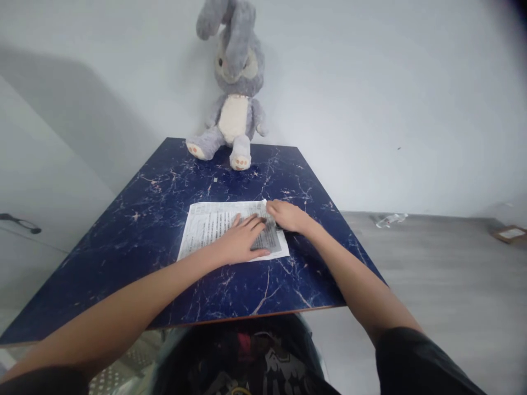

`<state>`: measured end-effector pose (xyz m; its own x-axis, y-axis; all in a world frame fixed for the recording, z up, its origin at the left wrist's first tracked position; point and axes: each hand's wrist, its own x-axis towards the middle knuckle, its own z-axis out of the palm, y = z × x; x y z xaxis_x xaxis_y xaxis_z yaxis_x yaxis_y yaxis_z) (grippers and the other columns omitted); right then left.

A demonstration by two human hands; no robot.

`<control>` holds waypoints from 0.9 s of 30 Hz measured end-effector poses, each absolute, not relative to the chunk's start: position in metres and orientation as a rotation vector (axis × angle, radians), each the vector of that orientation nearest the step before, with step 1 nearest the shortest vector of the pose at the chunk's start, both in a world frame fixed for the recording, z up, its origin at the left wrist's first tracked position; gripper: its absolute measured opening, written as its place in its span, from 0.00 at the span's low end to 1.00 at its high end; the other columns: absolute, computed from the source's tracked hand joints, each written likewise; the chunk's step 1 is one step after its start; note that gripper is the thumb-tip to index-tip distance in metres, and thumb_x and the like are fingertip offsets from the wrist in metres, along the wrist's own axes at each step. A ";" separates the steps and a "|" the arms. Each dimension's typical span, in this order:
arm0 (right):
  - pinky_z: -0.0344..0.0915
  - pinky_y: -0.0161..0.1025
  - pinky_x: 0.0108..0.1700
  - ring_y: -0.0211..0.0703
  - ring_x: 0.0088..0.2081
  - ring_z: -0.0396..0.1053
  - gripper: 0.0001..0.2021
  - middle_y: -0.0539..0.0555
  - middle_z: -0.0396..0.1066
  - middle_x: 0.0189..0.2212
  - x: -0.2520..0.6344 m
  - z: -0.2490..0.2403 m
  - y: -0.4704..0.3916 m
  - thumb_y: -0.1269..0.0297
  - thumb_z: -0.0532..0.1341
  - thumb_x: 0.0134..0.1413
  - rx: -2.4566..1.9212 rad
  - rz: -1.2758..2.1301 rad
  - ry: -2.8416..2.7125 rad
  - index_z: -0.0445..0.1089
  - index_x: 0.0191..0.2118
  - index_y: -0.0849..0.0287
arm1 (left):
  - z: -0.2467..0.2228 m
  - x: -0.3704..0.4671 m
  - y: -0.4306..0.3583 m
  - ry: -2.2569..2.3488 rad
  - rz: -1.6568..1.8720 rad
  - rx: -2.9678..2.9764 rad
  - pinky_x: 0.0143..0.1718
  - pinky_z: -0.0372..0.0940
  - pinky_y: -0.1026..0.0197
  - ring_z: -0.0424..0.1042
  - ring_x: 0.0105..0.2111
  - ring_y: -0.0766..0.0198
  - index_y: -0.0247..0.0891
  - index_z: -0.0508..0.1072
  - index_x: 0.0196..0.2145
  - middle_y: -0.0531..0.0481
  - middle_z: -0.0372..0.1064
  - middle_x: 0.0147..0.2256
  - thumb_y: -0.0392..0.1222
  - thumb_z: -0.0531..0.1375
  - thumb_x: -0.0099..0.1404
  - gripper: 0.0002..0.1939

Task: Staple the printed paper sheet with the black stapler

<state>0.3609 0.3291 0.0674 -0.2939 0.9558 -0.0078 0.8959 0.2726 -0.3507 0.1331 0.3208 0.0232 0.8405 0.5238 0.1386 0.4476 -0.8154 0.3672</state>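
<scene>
A white sheet of printed paper (206,225) lies on the dark blue marbled table (135,236). My left hand (242,241) rests flat on the sheet with its fingers spread, across its right half. Beside it, at the paper's upper right corner, my right hand (286,215) is closed, knuckles up. A small dark thing shows below the right hand, by the sheet's right edge; its kind cannot be made out. Between the two hands, part of the sheet looks greyer than the rest.
A grey plush rabbit (234,109) sits at the table's far edge against the wall. A tiny pale scrap (215,180) lies in front of it. On the floor to the right are a crumpled clear wrapper (390,220) and a brown box (510,234). A dark handle (20,222) is at left.
</scene>
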 end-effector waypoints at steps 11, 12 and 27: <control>0.64 0.45 0.49 0.49 0.45 0.70 0.20 0.56 0.73 0.46 0.471 0.081 0.347 0.48 0.68 0.58 -1.192 0.992 -2.663 0.74 0.48 0.58 | 0.019 0.130 0.325 0.737 0.312 2.687 0.72 0.37 0.27 0.48 0.74 0.37 0.41 0.65 0.67 0.35 0.57 0.71 0.69 0.55 0.71 0.38; 0.64 0.45 0.49 0.49 0.45 0.70 0.19 0.56 0.74 0.45 0.474 0.080 0.348 0.49 0.68 0.58 -1.215 0.979 -2.641 0.74 0.47 0.58 | 0.020 0.128 0.326 0.733 0.311 2.684 0.72 0.37 0.27 0.48 0.74 0.37 0.41 0.65 0.67 0.35 0.56 0.71 0.69 0.55 0.71 0.38; 0.57 0.42 0.35 0.43 0.30 0.65 0.15 0.53 0.72 0.31 0.377 0.075 0.328 0.50 0.66 0.58 -1.454 0.405 -2.121 0.68 0.34 0.57 | 0.044 0.094 0.375 1.015 0.995 1.913 0.55 0.68 0.49 0.76 0.48 0.54 0.40 0.77 0.40 0.45 0.78 0.44 0.39 0.55 0.66 0.11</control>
<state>0.3771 0.3279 0.0750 -0.2786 0.9255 0.2564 0.7657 0.3752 -0.5224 0.0937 0.3753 0.0437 0.3861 0.8771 0.2857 0.3024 -0.4129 0.8591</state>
